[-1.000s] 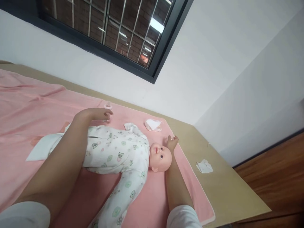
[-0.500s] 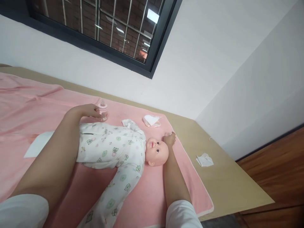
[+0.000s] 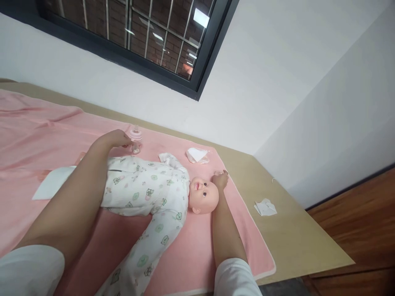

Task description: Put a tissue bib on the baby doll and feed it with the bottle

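Observation:
A doll in a white patterned outfit lies on its back on the pink blanket, its head between my forearms. Above its body, my left hand is closed at a small baby bottle with a pink collar and clear teat. The fingertips meet the clear part below the collar; whether that part is joined to the collar cannot be made out. Beyond the doll's head, my right hand is closed on something small and clear, mostly hidden by the fingers.
A clear packet with white sheets lies on the blanket, between my hands. Folded white tissue rests on the tan tabletop. A white sheet lies partly behind my left forearm. The wall and barred window border the far side.
At my left hand, the pink collar now appears farther from the fingers, with the clear part below it. My right hand and the doll have hardly moved; the view has shifted slightly.

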Tool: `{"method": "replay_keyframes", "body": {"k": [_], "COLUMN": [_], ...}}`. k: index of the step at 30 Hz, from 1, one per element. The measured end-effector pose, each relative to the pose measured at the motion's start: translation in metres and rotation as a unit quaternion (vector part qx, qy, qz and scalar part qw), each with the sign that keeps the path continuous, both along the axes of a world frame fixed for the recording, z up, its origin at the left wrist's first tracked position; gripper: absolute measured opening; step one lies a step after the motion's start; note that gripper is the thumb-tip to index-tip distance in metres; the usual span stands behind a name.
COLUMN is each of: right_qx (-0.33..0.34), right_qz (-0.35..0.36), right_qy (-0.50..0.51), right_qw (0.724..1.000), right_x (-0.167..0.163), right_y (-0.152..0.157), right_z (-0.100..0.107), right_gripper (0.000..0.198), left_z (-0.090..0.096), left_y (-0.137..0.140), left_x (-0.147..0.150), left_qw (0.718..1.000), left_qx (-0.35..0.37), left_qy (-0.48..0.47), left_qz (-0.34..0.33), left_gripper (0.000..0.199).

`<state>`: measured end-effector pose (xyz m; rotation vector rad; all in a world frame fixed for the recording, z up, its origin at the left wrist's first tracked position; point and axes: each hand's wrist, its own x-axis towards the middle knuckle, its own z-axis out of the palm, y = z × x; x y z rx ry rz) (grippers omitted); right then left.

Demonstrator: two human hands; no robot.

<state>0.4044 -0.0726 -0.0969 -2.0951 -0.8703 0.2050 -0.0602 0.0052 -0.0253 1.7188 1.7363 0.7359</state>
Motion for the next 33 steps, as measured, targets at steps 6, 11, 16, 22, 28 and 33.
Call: {"method": "replay_keyframes", "body": {"k": [6,11,16,22,28,33], "right_qx": [0.054,0.164,0.265,0.295,0.339,0.316], "right_qz": [0.014,0.051,0.109,0.165,0.284,0.455], "right_qy": [0.026,0.116,0.253,0.288,0.285,0.25], "right_qw": [0.998,0.978,0.924,0.896,0.851,0.794], "right_x": [0.006,0.004,-0.006,-0.027,-0.055,-0.09], "right_y": [-0.001,0.0,0.005,0.0,-0.015,-0.065], "right_z": [-0.001,0.004,0.025,0.058,0.096,0.144], "right_gripper": [0.071,0.071,0.058,0.053,0.066,0.066], "left_z": [0.002,0.017,0.039,0.068,0.088,0.107], "left_y": [-0.003,-0.022,-0.039,-0.064,-0.087,-0.124], "left_x": [0.001,0.01,0.022,0.04,0.062,0.08], "left_qw": [1.0,0.989,0.97,0.988,0.979,0.961], "left_qx": [-0.016,-0.006,0.049,0.102,0.129,0.132], "left_qy": [-0.003,-0.133,-0.22,-0.096,-0.104,-0.113], "left_qz": [-0.023,-0.062,-0.091,-0.062,-0.119,-0.214], "left_gripper": [0.019,0.008,0.018,0.041,0.046,0.049]}}
